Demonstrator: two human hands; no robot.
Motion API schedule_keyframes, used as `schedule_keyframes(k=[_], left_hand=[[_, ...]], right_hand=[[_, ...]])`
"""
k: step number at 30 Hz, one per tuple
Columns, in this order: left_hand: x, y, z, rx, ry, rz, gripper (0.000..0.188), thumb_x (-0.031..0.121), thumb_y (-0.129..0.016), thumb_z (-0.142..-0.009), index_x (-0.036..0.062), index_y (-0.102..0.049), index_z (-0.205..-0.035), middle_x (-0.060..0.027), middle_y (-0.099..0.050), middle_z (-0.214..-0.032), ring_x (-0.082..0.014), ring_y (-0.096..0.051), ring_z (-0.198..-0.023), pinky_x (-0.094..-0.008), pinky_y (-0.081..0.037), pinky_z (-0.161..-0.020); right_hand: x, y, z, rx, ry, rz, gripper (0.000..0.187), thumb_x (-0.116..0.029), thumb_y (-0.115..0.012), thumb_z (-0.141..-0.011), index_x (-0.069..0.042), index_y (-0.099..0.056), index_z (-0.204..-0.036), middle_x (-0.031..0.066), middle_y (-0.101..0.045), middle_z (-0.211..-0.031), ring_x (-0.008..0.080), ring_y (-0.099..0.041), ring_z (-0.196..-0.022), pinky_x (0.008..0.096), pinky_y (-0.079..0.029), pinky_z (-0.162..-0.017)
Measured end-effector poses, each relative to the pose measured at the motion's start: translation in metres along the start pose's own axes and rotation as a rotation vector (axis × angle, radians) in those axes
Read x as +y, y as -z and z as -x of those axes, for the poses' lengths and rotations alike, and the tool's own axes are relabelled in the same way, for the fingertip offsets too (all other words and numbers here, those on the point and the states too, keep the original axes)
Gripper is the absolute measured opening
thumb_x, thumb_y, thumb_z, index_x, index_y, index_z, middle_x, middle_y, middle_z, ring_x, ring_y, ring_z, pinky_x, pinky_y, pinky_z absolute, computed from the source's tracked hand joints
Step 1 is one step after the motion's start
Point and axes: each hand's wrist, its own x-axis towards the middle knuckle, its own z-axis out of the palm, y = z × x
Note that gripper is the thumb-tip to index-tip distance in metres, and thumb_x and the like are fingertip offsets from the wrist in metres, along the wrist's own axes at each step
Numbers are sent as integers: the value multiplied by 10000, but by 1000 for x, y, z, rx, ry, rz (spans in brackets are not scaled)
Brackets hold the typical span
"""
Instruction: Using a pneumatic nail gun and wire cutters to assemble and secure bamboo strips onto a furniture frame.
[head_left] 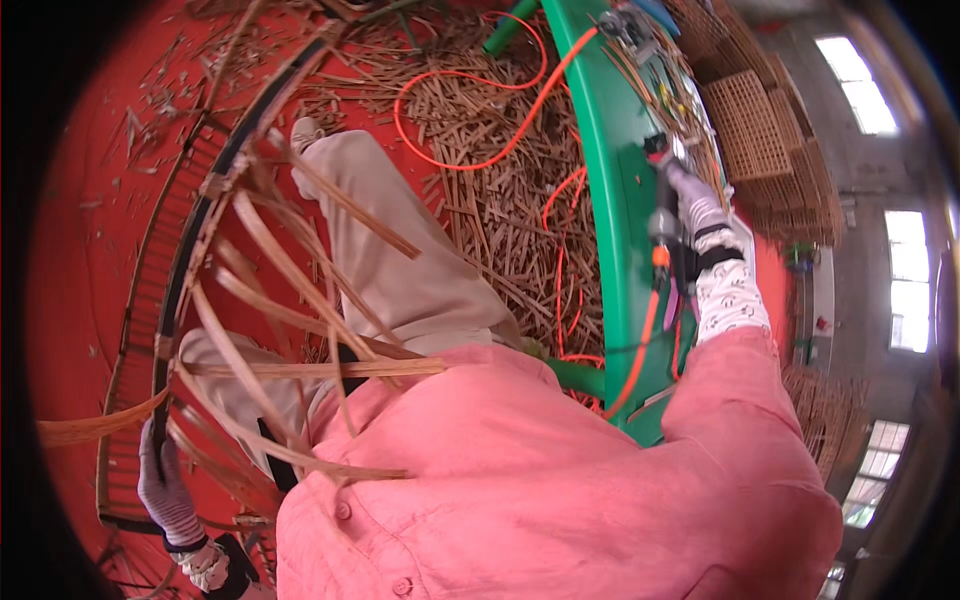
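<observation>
My left hand (170, 492), in a striped glove, is wrapped round the lower end of a curved frame's dark rail (182, 270). Slats line the frame's far side. Long brown woven-cane strips (275, 250) stick out from the rail toward my lap, their ends loose. Over at the right, my right hand (690, 190), gloved too, is closed on a black and grey air tool (662, 222) above a green table (615, 190). An orange air hose (640, 355) runs from the tool's orange fitting. My fingers partly hide its grip, and its exact kind is unclear.
Cut strip offcuts (500, 200) lie heaped on the red floor (90, 240) between my legs and the table. Another orange hose (470, 165) loops over them. Hand tools and metal fittings (630, 30) sit at the table's far end. Woven panels (745, 125) are stacked beyond it.
</observation>
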Motion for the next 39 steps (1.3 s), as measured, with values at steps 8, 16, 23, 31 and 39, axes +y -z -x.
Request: schedule_keyframes(k=[8, 16, 23, 31, 39], left_hand=[[-35, 21, -22, -62, 144, 419, 278, 100, -472, -904, -39, -506, -1143, -69, -590, -1004, -128, -537, -886, -253, -428, -801], [22, 2, 5, -182, 315, 413, 195, 57, -499, -847, -16, -545, -1022, 8, -535, -830, -83, -489, -735, -208, -411, -672], [72, -9, -16, -33, 139, 437, 241, 148, -626, -799, -10, -587, -977, -90, -596, -752, -134, -554, -705, -255, -444, -651], [70, -34, 7, -191, 141, 50, 286, 291, -593, -775, 111, -585, -998, -162, -621, -839, -350, -594, -797, -419, -471, -683], [102, -21, -61, -152, 13, -165, 196, 239, -561, -817, 86, -612, -930, -121, -607, -872, -315, -594, -794, -375, -472, -664]], right_hand=[[61, 82, 83, -361, -396, 316, 672, -421, -700, -650, -20, -513, -1155, 174, -522, -1086, 321, -487, -960, 479, -427, -769], [52, 14, 139, -506, -302, -27, 569, -84, -680, -656, 64, -399, -1129, 112, -509, -992, 187, -527, -850, 270, -440, -597], [170, 127, 105, -116, -219, 527, 440, -199, -598, -682, 24, -473, -1040, 115, -545, -705, 219, -567, -593, 344, -466, -536], [-121, -1, 159, -516, 61, -719, 425, -251, -570, -792, -92, -425, -1158, 27, -498, -783, 167, -538, -679, 279, -476, -531], [-262, -195, 120, -1315, 125, -284, 484, -115, -570, -740, -4, -394, -1177, 65, -546, -916, 160, -565, -778, 237, -504, -586]])
